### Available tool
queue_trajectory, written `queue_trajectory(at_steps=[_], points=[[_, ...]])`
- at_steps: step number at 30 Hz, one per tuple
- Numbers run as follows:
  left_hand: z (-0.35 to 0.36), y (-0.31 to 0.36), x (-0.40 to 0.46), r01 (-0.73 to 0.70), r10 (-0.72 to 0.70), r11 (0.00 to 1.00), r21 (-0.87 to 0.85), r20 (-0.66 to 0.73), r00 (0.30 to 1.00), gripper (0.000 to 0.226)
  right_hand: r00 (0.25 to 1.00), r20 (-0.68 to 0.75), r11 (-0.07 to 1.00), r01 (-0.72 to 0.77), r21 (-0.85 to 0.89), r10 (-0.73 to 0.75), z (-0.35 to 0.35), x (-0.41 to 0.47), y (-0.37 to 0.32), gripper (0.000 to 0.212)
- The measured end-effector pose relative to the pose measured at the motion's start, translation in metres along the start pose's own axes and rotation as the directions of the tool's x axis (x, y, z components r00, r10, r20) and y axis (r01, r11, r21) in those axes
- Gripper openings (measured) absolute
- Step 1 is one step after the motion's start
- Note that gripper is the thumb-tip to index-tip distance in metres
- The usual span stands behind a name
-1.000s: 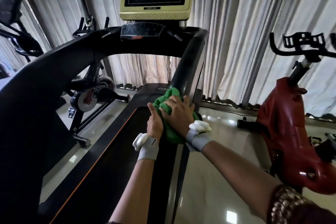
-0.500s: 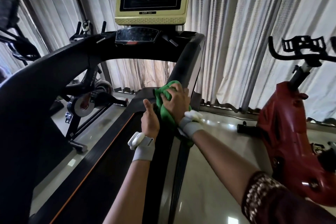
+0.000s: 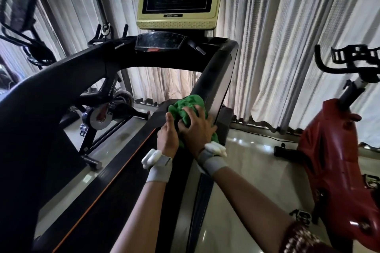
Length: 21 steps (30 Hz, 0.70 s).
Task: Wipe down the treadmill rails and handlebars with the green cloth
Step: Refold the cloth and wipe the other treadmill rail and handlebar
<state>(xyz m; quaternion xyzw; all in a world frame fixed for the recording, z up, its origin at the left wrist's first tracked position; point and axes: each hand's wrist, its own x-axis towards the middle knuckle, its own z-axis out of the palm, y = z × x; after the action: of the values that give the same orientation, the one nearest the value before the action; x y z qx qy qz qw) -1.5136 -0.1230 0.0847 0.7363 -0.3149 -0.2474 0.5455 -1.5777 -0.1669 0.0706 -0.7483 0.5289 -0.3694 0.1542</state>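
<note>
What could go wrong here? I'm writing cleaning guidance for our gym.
Only the right hand presses the bunched cloth at the foot of the right upright; being wadded, it may skip parts of the surface. The left hand rests beside it near the belt, risky if the treadmill starts. The cable on the glossy floor could trip someone stepping off.

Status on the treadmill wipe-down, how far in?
Done: nothing can be confirmed; no surface looks visibly cleaner. In hand: the right hand presses the green cloth against the base of the right upright, with the left hand beside it at the cloth's edge. Left: apparently the top crossbar and the left handrail, neither touched by the cloth now.
</note>
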Motion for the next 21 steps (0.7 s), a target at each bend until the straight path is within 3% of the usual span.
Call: queue_trajectory(at_steps=[4,7,9,10,13,16,21], points=[[0.007,0.008,0.002,-0.04,0.043,0.996,-0.084,0.032,0.999,0.064,0.997,-0.017,0.995,-0.075,0.069,0.076,-0.006,0.012,-0.001,0.05],[0.007,0.004,0.002,-0.015,0.023,0.984,-0.176,0.046,0.999,0.087,0.988,-0.073,0.98,-0.125,0.152,0.138,-0.003,-0.008,0.0,0.05],[0.005,-0.001,0.002,-0.012,0.027,0.975,-0.224,0.064,0.998,0.1,0.993,-0.049,0.98,-0.1,0.169,0.11,0.001,-0.018,0.005,0.051],[0.005,-0.003,0.003,-0.029,0.047,0.974,-0.225,0.075,0.996,0.095,0.994,-0.037,0.981,-0.096,0.171,0.104,-0.001,-0.011,0.008,0.051],[0.002,-0.003,0.0,-0.039,0.061,0.977,-0.211,0.099,0.993,0.101,0.98,0.012,0.959,-0.196,0.206,0.198,-0.016,0.039,0.009,0.05],[0.001,-0.002,-0.003,-0.107,0.118,0.987,-0.118,0.087,0.989,0.078,0.97,0.03,0.943,-0.241,0.231,0.241,-0.025,0.064,0.006,0.051],[0.004,-0.003,-0.001,-0.129,0.125,0.99,0.048,0.076,0.989,0.062,0.972,-0.061,0.936,-0.199,0.289,0.226,-0.001,-0.002,0.011,0.051]])
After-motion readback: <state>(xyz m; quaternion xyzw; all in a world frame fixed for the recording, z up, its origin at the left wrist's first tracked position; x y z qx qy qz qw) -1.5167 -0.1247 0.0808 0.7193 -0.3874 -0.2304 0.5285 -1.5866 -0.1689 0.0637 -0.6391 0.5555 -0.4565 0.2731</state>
